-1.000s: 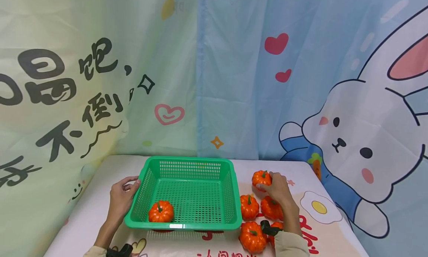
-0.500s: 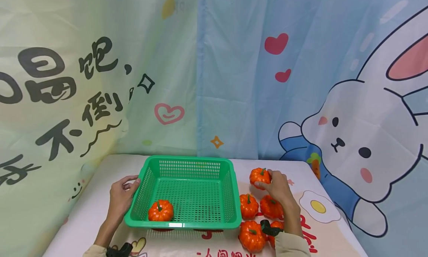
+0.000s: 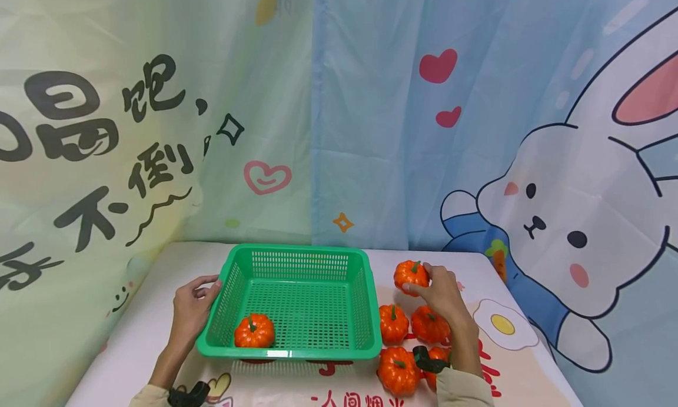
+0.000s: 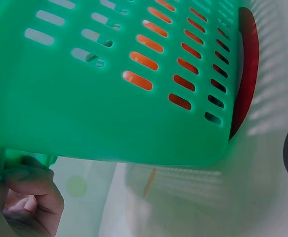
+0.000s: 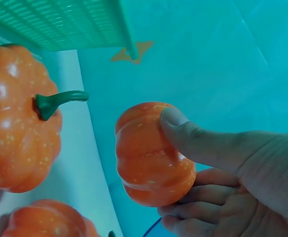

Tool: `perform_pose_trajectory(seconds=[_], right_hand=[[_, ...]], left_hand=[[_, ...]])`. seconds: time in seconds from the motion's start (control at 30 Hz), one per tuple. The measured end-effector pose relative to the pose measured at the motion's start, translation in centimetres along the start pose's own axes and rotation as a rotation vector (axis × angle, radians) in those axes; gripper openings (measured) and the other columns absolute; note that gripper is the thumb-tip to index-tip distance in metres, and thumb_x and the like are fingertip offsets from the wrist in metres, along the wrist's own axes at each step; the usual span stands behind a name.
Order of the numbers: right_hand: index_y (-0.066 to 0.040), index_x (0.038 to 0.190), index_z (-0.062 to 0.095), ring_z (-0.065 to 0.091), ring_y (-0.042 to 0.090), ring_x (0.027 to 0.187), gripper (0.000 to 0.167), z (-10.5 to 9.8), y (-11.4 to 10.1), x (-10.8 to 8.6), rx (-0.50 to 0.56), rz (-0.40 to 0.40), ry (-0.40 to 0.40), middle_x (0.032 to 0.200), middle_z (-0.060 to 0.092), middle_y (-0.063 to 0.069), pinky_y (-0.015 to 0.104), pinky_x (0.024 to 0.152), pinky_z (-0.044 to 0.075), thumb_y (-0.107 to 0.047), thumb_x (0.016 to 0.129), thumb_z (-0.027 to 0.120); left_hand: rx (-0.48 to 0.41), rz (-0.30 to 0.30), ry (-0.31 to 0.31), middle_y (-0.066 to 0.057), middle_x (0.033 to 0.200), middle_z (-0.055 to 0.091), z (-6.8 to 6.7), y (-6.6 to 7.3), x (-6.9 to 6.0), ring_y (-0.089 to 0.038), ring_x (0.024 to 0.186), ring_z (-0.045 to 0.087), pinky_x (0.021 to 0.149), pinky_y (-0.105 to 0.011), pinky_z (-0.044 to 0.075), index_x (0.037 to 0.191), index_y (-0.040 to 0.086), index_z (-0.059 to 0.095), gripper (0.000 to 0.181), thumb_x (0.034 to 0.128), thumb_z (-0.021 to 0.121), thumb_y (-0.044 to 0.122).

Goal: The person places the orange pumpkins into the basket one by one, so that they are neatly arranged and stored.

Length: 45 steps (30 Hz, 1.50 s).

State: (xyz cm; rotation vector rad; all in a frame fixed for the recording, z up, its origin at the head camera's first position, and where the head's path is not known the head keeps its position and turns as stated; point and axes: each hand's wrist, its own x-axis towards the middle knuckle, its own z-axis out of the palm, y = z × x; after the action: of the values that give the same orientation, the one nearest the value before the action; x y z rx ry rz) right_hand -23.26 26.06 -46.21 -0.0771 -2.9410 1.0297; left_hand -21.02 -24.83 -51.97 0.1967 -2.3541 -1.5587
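My left hand (image 3: 192,310) holds the left rim of a green plastic basket (image 3: 288,354). In the left wrist view its fingers (image 4: 35,182) curl at the rim, and orange shows through the wall slots. One small orange pumpkin (image 3: 254,332) with a green stem lies in the basket's near left corner. To the right of the basket, my right hand (image 3: 444,295) grips another pumpkin (image 3: 410,276). The right wrist view has the thumb (image 5: 203,140) across this pumpkin's side and the other fingers beneath, its stem out of sight.
Several more pumpkins, among them a near one (image 3: 399,372) and one beside the basket (image 3: 393,324), sit on the table right of the basket. One is partly hidden behind the right wrist. A printed curtain (image 3: 365,130) hangs behind the table (image 3: 196,254).
The pumpkin in my right hand has shifted slightly left and away from me. My left hand stays on the basket rim. The head view has tilted down a little.
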Motion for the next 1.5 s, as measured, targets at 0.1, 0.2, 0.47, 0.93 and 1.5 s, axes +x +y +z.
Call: perform_pose_trajectory(seconds=[0.1,0.2,0.47,0.93,1.5], right_hand=[[0.011,0.160,0.043,0.057,0.048,0.131,0.083,-0.2,-0.2,-0.2,-0.002,-0.012,0.005,0.149,0.060,0.035,0.065,0.113,0.052,-0.029,0.099,0.083],[0.012,0.159,0.044,0.058,0.048,0.130,0.082,-0.3,-0.5,-0.3,-0.003,-0.034,0.012,0.149,0.060,0.035,0.066,0.112,0.052,-0.029,0.099,0.083],[0.009,0.160,0.046,0.056,0.046,0.128,0.082,-0.7,-1.3,-0.8,-0.014,-0.039,0.024,0.146,0.063,0.033,0.067,0.110,0.053,-0.030,0.098,0.084],[0.005,0.160,0.049,0.056,0.044,0.127,0.081,-1.1,-2.3,-1.1,-0.019,-0.056,0.041,0.142,0.066,0.029,0.065,0.106,0.055,-0.031,0.097,0.085],[0.005,0.161,0.047,0.059,0.041,0.122,0.082,-1.7,-4.6,-2.0,-0.021,-0.108,0.034,0.145,0.067,0.028,0.063,0.102,0.055,-0.033,0.098,0.084]], left_hand=[[0.000,-0.005,0.001,-0.008,0.074,0.075,0.0,0.1,0.0,-0.007,0.056,0.064,0.054,-0.023,0.054,0.130,-0.004,0.074,0.031,0.1097,0.067,0.018],[0.001,-0.006,-0.002,-0.007,0.074,0.075,0.0,0.2,-0.1,-0.007,0.056,0.063,0.054,-0.023,0.054,0.130,-0.006,0.073,0.031,0.1097,0.067,0.017],[0.012,-0.022,-0.007,-0.008,0.076,0.076,-0.1,0.4,-0.2,-0.007,0.057,0.063,0.055,-0.023,0.054,0.131,-0.005,0.073,0.032,0.1098,0.067,0.018],[-0.007,-0.009,-0.013,-0.012,0.076,0.076,-0.2,0.4,-0.2,-0.006,0.055,0.062,0.053,-0.022,0.053,0.131,-0.006,0.073,0.033,0.1097,0.067,0.018],[-0.027,-0.003,-0.008,-0.017,0.078,0.077,-0.1,0.4,-0.2,-0.005,0.053,0.063,0.052,-0.021,0.053,0.132,-0.007,0.073,0.034,0.1090,0.069,0.018]])
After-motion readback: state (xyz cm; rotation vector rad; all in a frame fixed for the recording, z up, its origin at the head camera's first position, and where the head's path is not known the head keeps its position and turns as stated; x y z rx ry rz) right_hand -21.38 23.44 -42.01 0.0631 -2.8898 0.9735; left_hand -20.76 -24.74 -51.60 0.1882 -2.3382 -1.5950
